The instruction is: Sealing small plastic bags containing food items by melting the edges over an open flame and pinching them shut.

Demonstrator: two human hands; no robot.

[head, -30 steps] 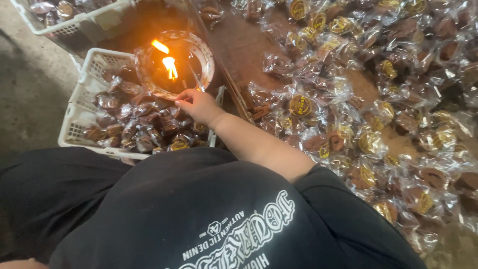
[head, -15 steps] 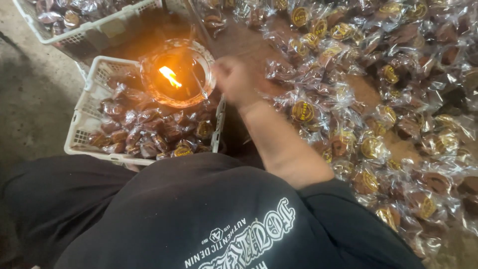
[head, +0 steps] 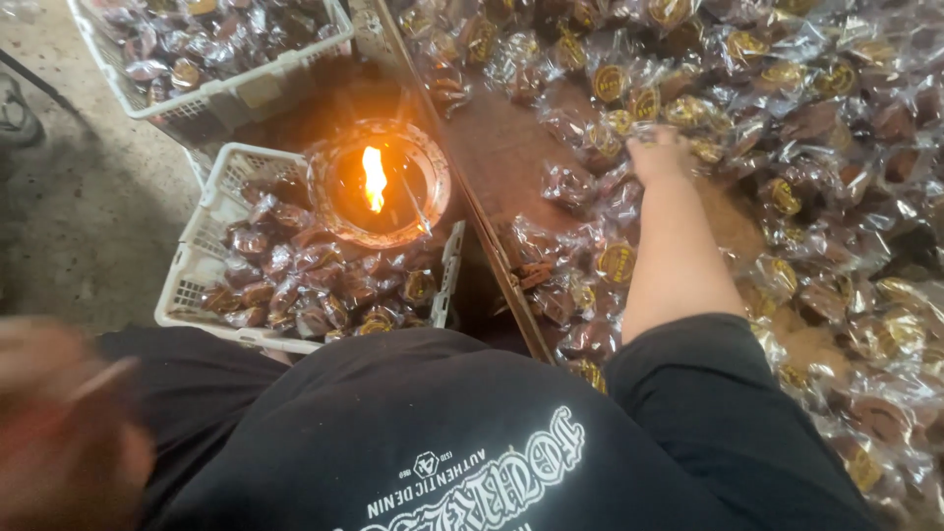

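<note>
Since half a second ago the right hand (head: 657, 149) has travelled further out from beside the lamp and now sits deep in the pile of wrapped sweets (head: 787, 147), arm stretched nearly straight from the black sleeve (head: 708, 393). Palm faces down, fingers curled into the clear wrappers; whether it actually grips a packet I cannot tell, the fingertips are buried. Packets touch the hand on all sides, brown pieces with round gold labels, heaped across the whole table (head: 511, 147) up to its far and right edges. A bare brown patch of table shows just left of the hand, near the table's left edge.

Left hand (head: 59, 423) has come into view at the lower left, heavily blurred, a thin pale stick-like thing across it; open or closed cannot be told.

Left of the table's wooden edge rail (head: 492, 256), a glass lamp bowl (head: 379, 182) with a burning flame (head: 374, 177) rests on the far right corner of a white plastic basket (head: 211, 236), which is half full of wrapped sweets. A second white basket (head: 236, 93), also holding packets, stands beyond it at the top. Grey concrete floor (head: 79, 216) lies left of both. Nothing blocks the right arm; the lamp is well apart from it now.
</note>
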